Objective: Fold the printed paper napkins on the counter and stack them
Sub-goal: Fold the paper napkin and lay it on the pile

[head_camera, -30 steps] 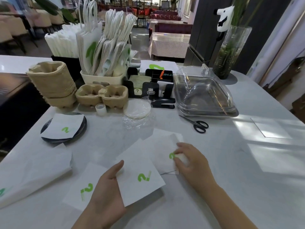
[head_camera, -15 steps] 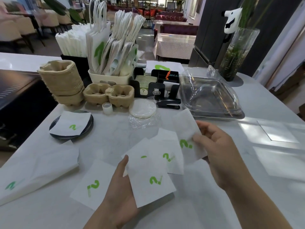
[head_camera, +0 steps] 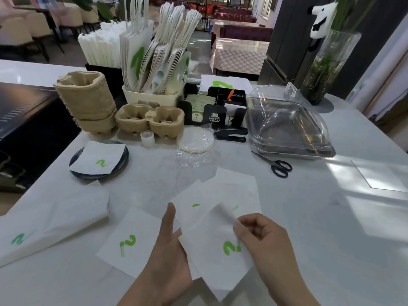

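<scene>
Napkin (head_camera: 220, 246) pinched by right hand (head_camera: 265, 241) fingers has dropped onto the left hand (head_camera: 167, 261), fingers hidden beneath.

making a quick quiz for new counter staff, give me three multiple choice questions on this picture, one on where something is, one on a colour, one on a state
1. Where do the scissors lie?
A. on the dark plate
B. on the counter, in front of the clear-lidded tray
C. inside a cardboard cup carrier

2. What colour is the mark printed on the napkins?
A. red
B. blue
C. green

3. What is the right hand doing?
A. pinching the lifted napkin by its edge
B. lying flat, holding nothing
C. gripping the stapler

1 B: they lie flat on bare counter before the tray.
2 C: every visible mark is green.
3 A: its fingers curl onto the paper's edge.
</scene>
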Demonstrator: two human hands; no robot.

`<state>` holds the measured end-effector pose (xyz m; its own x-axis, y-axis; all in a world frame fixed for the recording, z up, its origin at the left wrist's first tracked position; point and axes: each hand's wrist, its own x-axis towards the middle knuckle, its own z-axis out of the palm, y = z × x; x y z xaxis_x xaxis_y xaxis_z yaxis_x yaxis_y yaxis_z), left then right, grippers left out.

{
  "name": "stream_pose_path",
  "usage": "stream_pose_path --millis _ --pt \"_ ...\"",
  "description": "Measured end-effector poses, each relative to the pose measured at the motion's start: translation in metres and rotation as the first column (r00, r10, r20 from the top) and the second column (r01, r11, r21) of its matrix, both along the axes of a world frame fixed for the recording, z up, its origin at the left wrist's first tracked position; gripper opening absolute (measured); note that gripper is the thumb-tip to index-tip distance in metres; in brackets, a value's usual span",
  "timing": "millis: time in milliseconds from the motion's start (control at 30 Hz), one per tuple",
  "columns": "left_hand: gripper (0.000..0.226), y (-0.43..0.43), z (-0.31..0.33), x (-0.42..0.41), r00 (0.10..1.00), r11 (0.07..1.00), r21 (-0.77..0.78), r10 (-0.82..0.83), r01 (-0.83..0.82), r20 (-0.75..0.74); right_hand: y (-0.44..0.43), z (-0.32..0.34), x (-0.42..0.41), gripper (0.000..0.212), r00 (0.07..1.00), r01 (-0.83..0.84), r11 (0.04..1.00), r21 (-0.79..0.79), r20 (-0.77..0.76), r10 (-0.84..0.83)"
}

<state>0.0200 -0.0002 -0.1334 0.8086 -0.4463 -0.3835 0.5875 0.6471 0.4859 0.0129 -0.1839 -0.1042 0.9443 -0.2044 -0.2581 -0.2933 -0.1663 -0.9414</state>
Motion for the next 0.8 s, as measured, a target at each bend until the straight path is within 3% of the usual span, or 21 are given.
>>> stream_pose_path --millis 133,300,533,600,733,800 --pt "0.085 -0.007 0.003 -0.004 0.999 1.0 0.017 -0.015 0.015 0.031 0.003 -0.008 -0.001 0.005 0.993 0.114 0.984 0.138 -0.033 -0.111" --pt "0.053 -0.011 0.002 -0.008 0.995 0.984 0.175 -0.013 -0.005 0.101 0.011 -0.014 -0.005 0.008 0.981 0.192 0.963 0.189 -0.079 -0.18" --pt "0.043 -0.011 0.004 -0.01 0.993 0.959 0.275 0.04 -0.069 0.109 0.011 -0.024 -0.01 0.007 0.969 0.228 0.922 0.313 -0.167 -0.183" --pt "0.033 -0.011 0.002 -0.012 0.991 0.93 0.353 0.06 -0.099 0.121 0.011 -0.027 -0.012 0.006 0.985 0.149 0.962 0.231 -0.115 -0.125" --pt "0.031 -0.009 0.003 -0.011 0.956 0.848 0.496 0.038 -0.184 0.289 0.002 -0.025 -0.013 0.039 0.987 -0.025 0.999 -0.044 0.158 0.031" --pt "0.028 -0.009 0.004 -0.013 0.875 0.788 0.574 -0.101 -0.22 0.474 -0.001 -0.021 -0.012 0.029 0.975 -0.118 0.993 0.027 0.193 0.111"
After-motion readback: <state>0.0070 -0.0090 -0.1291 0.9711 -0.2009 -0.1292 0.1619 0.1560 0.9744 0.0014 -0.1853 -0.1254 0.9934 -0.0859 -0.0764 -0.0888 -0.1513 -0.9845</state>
